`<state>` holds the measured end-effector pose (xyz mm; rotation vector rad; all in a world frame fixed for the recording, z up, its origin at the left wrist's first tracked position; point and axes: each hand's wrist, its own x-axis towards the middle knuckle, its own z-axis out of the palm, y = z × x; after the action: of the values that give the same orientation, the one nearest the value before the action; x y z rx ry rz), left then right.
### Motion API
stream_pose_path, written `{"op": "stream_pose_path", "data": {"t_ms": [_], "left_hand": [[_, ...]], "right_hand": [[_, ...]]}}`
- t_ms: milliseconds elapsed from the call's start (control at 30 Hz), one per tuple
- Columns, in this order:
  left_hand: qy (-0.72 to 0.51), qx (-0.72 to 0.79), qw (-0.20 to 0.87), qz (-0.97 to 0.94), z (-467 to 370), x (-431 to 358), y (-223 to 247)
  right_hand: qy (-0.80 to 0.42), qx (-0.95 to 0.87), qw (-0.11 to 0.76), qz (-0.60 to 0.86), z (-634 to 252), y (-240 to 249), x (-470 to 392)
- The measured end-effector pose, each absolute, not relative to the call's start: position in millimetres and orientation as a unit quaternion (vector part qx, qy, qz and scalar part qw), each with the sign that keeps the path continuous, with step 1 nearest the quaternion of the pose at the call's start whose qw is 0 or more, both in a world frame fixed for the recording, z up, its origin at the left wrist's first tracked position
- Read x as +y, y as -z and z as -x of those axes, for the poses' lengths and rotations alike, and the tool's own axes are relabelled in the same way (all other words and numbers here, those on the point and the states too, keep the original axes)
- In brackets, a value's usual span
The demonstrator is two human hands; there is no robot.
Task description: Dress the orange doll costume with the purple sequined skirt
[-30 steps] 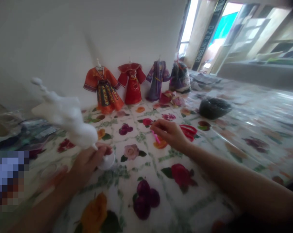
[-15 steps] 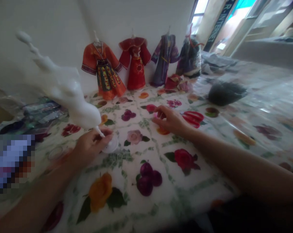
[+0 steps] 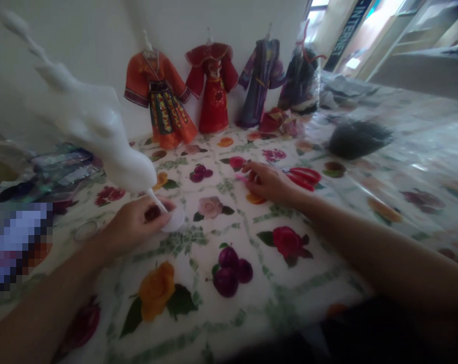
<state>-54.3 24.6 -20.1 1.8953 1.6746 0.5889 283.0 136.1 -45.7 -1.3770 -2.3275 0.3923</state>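
A white miniature dress-form mannequin (image 3: 95,121) leans to the left on a thin rod above a round white base (image 3: 174,220). My left hand (image 3: 137,222) is closed around the lower rod, with its fingers at the base's edge. Farther right, my right hand (image 3: 268,181) rests low over the tablecloth, fingers bent together. At its fingertips shows a small pink object (image 3: 242,178), too blurred to name. Red-handled scissors (image 3: 303,179) lie just behind that hand, their blades mostly hidden.
Against the wall stand small costumes on forms: an orange one (image 3: 158,101), a red one (image 3: 213,91), a purple one (image 3: 261,83). A dark bundle (image 3: 360,139) lies on the right. Plastic packets (image 3: 67,164) lie at left on the flowered tablecloth (image 3: 229,222).
The mannequin's top has shifted up and left in view, and it looks larger. The pink object shows more at my right fingertips. The whole view has tilted slightly down.
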Motion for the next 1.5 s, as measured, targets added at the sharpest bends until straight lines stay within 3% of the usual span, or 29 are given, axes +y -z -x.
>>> {"op": "stream_pose_path", "data": {"t_ms": [333, 1500], "left_hand": [[-0.245, 0.592, 0.295, -0.709, 57.1, 28.9, 33.1], [-0.336, 0.58, 0.316, -0.671, 39.2, 20.2, 18.9]], "right_hand": [[-0.116, -0.851, 0.172, 0.482, -284.1, 38.9, 134.7], [-0.106, -0.835, 0.311, 0.442, -283.4, 52.7, 143.9]]}}
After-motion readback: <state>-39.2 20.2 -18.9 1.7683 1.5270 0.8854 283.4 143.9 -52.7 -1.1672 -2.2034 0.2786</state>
